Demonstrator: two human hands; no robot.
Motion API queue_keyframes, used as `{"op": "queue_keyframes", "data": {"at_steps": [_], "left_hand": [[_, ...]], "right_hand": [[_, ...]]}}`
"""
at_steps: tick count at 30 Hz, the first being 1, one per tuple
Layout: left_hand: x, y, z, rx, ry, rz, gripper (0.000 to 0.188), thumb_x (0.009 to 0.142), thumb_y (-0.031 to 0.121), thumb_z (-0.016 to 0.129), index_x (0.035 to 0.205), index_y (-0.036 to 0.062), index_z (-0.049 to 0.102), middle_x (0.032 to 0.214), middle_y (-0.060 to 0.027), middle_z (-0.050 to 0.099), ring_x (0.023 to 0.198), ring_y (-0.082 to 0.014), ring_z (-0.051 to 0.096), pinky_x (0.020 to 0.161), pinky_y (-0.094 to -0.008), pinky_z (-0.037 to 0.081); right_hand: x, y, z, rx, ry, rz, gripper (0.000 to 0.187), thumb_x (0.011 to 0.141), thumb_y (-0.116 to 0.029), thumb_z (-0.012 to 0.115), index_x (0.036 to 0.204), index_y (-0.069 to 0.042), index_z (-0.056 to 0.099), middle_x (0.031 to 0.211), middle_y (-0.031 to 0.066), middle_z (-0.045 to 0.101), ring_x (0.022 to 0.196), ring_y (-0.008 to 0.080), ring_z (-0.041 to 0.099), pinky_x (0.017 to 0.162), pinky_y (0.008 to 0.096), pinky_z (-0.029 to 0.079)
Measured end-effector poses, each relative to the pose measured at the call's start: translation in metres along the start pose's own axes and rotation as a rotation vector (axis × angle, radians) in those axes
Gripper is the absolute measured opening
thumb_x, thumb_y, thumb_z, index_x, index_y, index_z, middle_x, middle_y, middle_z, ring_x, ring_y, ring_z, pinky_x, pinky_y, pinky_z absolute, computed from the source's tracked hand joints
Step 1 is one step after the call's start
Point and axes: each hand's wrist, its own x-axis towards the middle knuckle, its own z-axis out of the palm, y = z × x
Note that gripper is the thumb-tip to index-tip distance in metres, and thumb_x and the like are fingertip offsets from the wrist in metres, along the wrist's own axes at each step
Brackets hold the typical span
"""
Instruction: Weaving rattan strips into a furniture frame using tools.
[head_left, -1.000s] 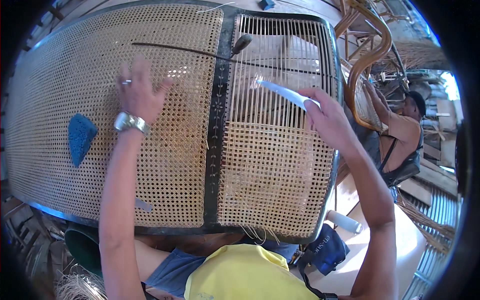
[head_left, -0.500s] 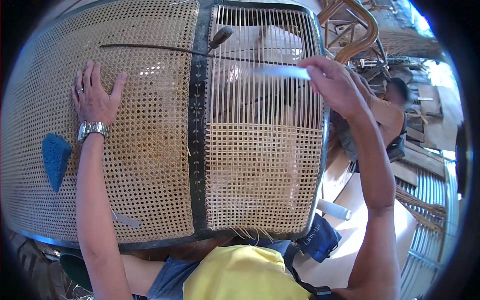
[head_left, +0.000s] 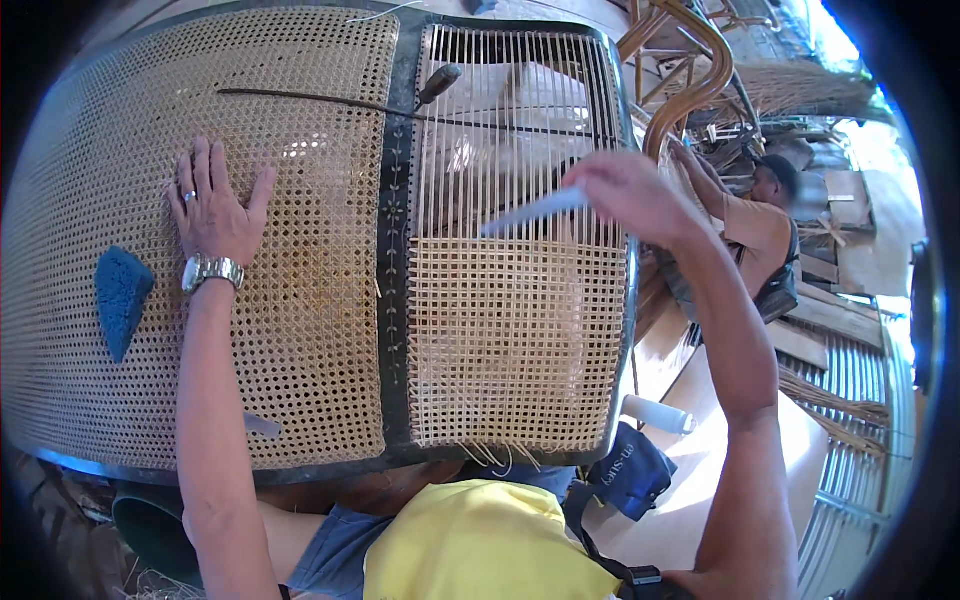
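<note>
My left hand (head_left: 222, 215) lies flat, fingers spread, on the closely woven cane panel (head_left: 310, 370). A silver watch is on that wrist. Over the right-hand panel, my right hand (head_left: 635, 197) grips a pale, flat, tapering blade-like strip (head_left: 535, 210), blurred by motion. Its tip points left, just above the edge where the open square weave (head_left: 515, 345) meets the bare lengthwise cane strands (head_left: 465, 180). A thin dark rod (head_left: 320, 99) lies across both panels, with a dark-handled tool (head_left: 440, 84) against it. Whether the two are joined, I cannot tell.
A blue sponge (head_left: 122, 300) and a grey flat piece (head_left: 262, 426) lie on the left panel. A dark painted frame bar (head_left: 396, 300) divides the panels. Right of the frame are a person (head_left: 765, 215), bent rattan poles (head_left: 715, 65), a white roll (head_left: 660, 414) and a dark blue bag (head_left: 635, 470).
My right hand and the pale strip have come down toward the woven edge, the strip's tip now tilting down-left. My left hand sits slightly farther right and lower in view.
</note>
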Motion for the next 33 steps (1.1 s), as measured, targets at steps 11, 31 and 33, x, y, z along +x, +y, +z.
{"op": "queue_keyframes", "data": {"at_steps": [11, 31, 33], "left_hand": [[-0.122, 0.113, -0.047, -0.403, -0.151, 0.318, 0.095, 0.093, 0.069, 0.048, 0.156, 0.0010, 0.029, 0.167, -0.0187, 0.016, 0.155, -0.0393, 0.005, 0.123, -0.0620, 0.002], [-0.125, 0.116, -0.039, -0.422, -0.142, 0.360, 0.097, 0.088, 0.073, 0.054, 0.153, 0.0035, 0.037, 0.165, -0.0175, 0.022, 0.154, -0.0406, 0.010, 0.121, -0.0658, 0.004], [-0.123, 0.116, -0.039, -0.417, -0.148, 0.356, 0.097, 0.088, 0.073, 0.055, 0.153, 0.0033, 0.037, 0.165, -0.0176, 0.022, 0.154, -0.0406, 0.010, 0.121, -0.0658, 0.004]], "right_hand": [[0.001, 0.009, -0.009, -0.082, 0.074, -0.052, 0.030, 0.094, -0.019, 0.054, 0.107, 0.001, 0.072, 0.071, 0.0050, 0.062, 0.064, 0.0120, 0.058, 0.059, 0.0295, 0.047], [0.025, 0.004, 0.013, 0.080, -0.024, -0.089, 0.029, 0.098, -0.018, 0.054, 0.111, 0.001, 0.070, 0.068, 0.0029, 0.061, 0.056, 0.0100, 0.053, 0.051, 0.0274, 0.042], [0.025, -0.008, 0.011, 0.075, 0.259, -0.104, 0.025, 0.098, -0.017, 0.054, 0.108, 0.000, 0.071, 0.069, 0.0021, 0.061, 0.058, 0.0082, 0.053, 0.052, 0.0243, 0.041]]}}
